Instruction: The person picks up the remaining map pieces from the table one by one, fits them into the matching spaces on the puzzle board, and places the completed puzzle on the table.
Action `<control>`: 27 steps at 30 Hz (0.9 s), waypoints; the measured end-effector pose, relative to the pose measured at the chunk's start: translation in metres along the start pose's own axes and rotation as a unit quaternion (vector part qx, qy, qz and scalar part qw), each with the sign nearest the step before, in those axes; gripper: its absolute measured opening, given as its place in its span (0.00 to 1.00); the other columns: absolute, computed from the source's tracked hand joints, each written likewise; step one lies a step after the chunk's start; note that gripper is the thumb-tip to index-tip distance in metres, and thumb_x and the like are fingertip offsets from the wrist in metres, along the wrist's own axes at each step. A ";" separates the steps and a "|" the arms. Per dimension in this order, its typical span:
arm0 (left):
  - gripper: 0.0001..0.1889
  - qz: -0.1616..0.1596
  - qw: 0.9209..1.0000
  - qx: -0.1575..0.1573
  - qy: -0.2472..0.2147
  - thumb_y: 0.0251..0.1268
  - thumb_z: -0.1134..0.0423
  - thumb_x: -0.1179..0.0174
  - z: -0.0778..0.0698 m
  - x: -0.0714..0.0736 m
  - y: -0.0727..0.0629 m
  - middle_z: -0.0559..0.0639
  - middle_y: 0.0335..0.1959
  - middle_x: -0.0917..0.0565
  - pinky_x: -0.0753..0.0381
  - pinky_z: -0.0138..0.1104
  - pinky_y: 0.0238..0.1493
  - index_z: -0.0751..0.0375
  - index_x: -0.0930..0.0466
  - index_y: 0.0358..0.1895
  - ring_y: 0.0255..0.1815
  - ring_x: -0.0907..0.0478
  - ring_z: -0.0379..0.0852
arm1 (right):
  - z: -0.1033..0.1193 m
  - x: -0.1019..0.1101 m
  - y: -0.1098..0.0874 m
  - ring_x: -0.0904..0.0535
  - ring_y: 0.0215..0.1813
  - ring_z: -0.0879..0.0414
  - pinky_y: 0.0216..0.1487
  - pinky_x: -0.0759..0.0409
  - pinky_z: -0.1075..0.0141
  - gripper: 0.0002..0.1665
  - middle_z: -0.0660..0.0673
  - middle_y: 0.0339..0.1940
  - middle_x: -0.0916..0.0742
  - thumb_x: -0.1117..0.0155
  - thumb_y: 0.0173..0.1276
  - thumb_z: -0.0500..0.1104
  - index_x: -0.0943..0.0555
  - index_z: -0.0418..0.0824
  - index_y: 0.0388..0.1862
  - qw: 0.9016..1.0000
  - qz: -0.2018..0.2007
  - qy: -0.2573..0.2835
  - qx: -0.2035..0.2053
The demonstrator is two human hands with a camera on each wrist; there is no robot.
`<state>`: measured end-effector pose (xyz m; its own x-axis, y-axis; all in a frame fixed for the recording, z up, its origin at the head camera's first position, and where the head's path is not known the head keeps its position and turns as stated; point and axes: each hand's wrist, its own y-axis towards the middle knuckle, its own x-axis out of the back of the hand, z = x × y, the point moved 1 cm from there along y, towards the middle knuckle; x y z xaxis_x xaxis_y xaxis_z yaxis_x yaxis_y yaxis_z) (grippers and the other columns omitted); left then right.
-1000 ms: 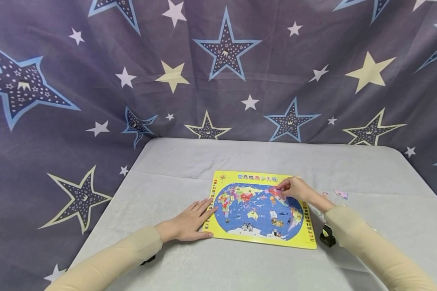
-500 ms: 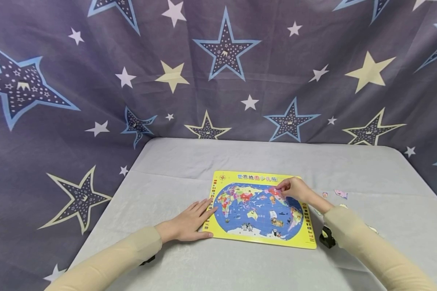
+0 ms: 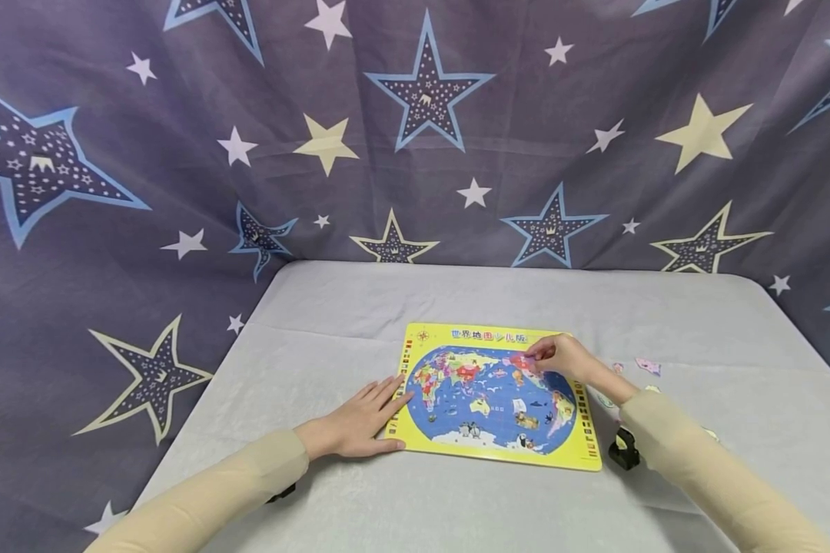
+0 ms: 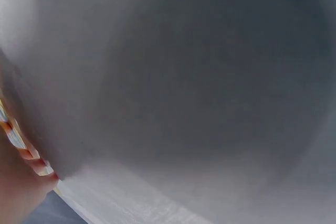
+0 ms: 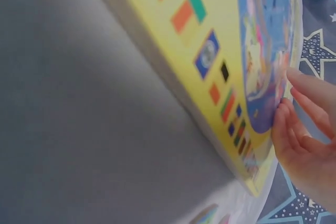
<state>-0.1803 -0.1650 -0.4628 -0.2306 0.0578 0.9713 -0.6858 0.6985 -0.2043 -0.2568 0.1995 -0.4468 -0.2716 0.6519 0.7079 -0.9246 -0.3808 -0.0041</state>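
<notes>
A yellow-bordered world map puzzle board [image 3: 560, 461] lies flat on the table, its blue oval map printed with coloured countries and animals. My left hand [image 3: 360, 422] rests on the left border with its fingers spread; in the left wrist view part of that hand [image 4: 26, 192] shows at the lower left corner. At the upper right of the map, my right hand [image 3: 560, 357] pinches a red and pink puzzle piece [image 3: 522, 363] against the board. The right wrist view has the thumb and curled fingers of this hand [image 5: 310, 135] close over the map, partly covering the piece.
Right of the board lie several loose pieces, among them a pink and blue piece [image 3: 648, 366] and a small pinkish piece [image 3: 618, 369]. My right forearm passes over this area. A star-patterned curtain [image 3: 456, 230] hangs behind the grey-covered table [image 3: 346, 307].
My right hand stays at the same spot on the map, with only a slight shift of the wrist and forearm. The left hand has not moved.
</notes>
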 end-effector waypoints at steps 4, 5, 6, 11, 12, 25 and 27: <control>0.42 0.004 1.000 0.002 0.000 0.58 0.30 0.67 0.000 0.001 0.001 0.56 0.71 0.61 0.57 0.44 0.67 0.54 0.57 0.70 0.70 0.63 0.50 | 0.000 0.005 -0.004 0.22 0.33 0.53 0.36 0.23 0.63 0.13 0.39 0.34 0.16 0.36 0.53 0.33 0.20 0.29 0.39 1.000 0.003 -0.004 0.003; 0.42 0.005 1.000 0.002 -0.001 0.58 0.30 0.68 0.000 0.001 0.001 0.56 0.71 0.61 0.57 0.44 0.67 0.54 0.57 0.70 0.70 0.63 0.50 | 0.000 0.007 -0.006 0.22 0.34 0.52 0.37 0.23 0.61 0.13 0.38 0.34 0.16 0.36 0.53 0.33 0.20 0.29 0.39 1.000 0.005 -0.006 0.004; 0.42 0.006 1.000 0.002 0.000 0.58 0.30 0.68 0.000 0.001 0.001 0.56 0.71 0.61 0.58 0.44 0.67 0.54 0.57 0.70 0.70 0.64 0.50 | 0.000 0.009 -0.007 0.22 0.34 0.52 0.37 0.23 0.61 0.13 0.38 0.34 0.17 0.36 0.54 0.33 0.20 0.29 0.39 1.000 0.007 -0.006 0.002; 0.43 0.012 1.000 0.004 0.004 0.58 0.30 0.68 0.000 0.003 0.001 0.55 0.71 0.61 0.58 0.44 0.67 0.53 0.58 0.70 0.70 0.64 0.50 | 0.000 0.019 -0.015 0.23 0.34 0.53 0.34 0.24 0.63 0.15 0.41 0.33 0.18 0.38 0.55 0.34 0.21 0.28 0.42 1.000 0.018 0.005 -0.008; 0.43 0.013 1.000 0.004 0.005 0.57 0.30 0.68 0.000 0.003 0.001 0.55 0.71 0.61 0.58 0.43 0.67 0.53 0.58 0.70 0.70 0.64 0.50 | -0.001 0.022 -0.017 0.24 0.33 0.54 0.33 0.24 0.65 0.15 0.42 0.32 0.18 0.38 0.55 0.34 0.21 0.28 0.42 1.000 0.019 0.009 -0.010; 0.43 0.020 1.000 0.008 0.009 0.57 0.29 0.70 -0.001 0.003 0.001 0.55 0.71 0.62 0.58 0.44 0.67 0.53 0.59 0.70 0.70 0.65 0.49 | -0.009 0.045 -0.036 0.22 0.34 0.52 0.30 0.23 0.67 0.17 0.41 0.32 0.18 0.38 0.57 0.37 0.23 0.27 0.44 1.000 0.011 0.007 -0.010; 0.43 0.019 1.000 0.008 0.008 0.56 0.29 0.70 -0.001 0.003 0.001 0.55 0.71 0.62 0.58 0.44 0.67 0.53 0.58 0.70 0.70 0.64 0.49 | -0.011 0.049 -0.038 0.22 0.34 0.52 0.30 0.22 0.66 0.18 0.41 0.32 0.18 0.38 0.57 0.37 0.23 0.26 0.44 1.000 0.006 0.009 -0.012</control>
<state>-0.1812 -0.1634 -0.4599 -0.2462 0.0954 0.9645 -0.6882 0.6835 -0.2433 -0.2376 0.2527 -0.4198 -0.2882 0.6596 0.6942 -0.9273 -0.3731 -0.0304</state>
